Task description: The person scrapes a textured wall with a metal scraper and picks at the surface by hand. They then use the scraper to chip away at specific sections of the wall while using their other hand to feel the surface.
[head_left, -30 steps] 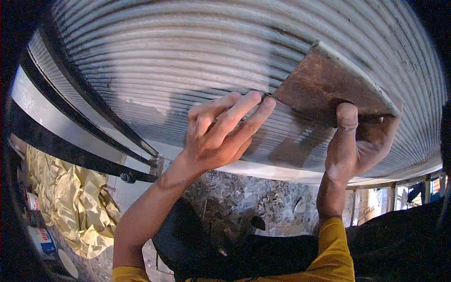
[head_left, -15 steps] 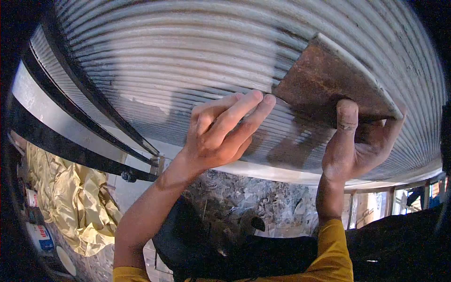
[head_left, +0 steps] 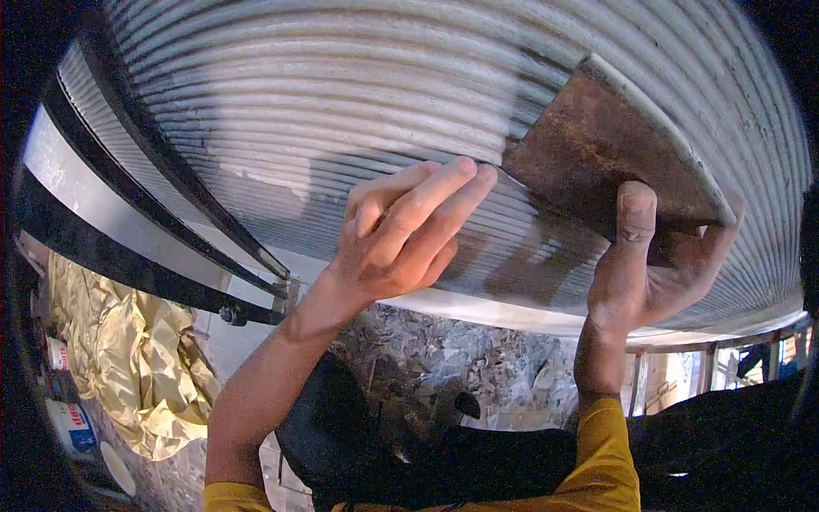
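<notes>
A brown, rust-stained flat plate (head_left: 614, 141) with a pale, thick edge lies tilted against the ridged, curved panel (head_left: 367, 94). My right hand (head_left: 644, 269) grips its lower right part, the thumb pressed on the brown face and the other fingers mostly hidden behind. Just left of the plate's lower left corner, my left hand (head_left: 401, 230) has two fingers stretched out side by side, their tips right at the ridges. The remaining fingers of that hand are bent, and its thumb is hidden. Shadows of both hands fall on the panel.
Dark curved bands (head_left: 162, 183) border the panel on the left. Below them lies crumpled gold cloth (head_left: 141, 367), with a white-and-blue labelled container (head_left: 75, 427) beside it. Stained, paint-marked floor covering (head_left: 486, 358) shows under the panel. Window-like openings (head_left: 725, 367) stand at the right.
Both hands and the plate have shifted only slightly against the ridges, the plate a little to the right in view. The grip of the right hand is the same.
</notes>
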`<move>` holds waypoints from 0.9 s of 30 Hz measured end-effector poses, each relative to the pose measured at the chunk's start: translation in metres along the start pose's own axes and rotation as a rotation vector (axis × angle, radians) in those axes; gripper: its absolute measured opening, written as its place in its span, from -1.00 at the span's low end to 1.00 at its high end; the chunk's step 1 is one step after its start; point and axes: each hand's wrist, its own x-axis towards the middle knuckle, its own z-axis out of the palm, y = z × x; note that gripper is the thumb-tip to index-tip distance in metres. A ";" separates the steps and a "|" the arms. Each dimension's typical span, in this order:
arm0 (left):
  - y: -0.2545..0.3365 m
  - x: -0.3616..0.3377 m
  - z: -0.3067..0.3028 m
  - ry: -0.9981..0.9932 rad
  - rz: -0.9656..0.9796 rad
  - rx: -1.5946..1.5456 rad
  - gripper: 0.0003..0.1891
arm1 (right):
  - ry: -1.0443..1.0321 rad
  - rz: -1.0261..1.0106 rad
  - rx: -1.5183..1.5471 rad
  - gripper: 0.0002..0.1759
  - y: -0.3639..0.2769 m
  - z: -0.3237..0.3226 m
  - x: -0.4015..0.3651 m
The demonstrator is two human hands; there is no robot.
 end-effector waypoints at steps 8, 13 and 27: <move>0.000 -0.002 0.004 0.059 -0.009 0.087 -0.55 | 0.013 0.066 -0.063 -0.32 -0.007 0.007 0.000; 0.001 -0.004 0.007 0.077 -0.016 0.096 -0.58 | 0.049 0.046 0.002 -0.34 -0.004 0.007 -0.002; -0.006 -0.002 0.006 0.094 0.019 0.037 -0.49 | 0.032 0.065 -0.081 -0.37 -0.004 0.013 -0.001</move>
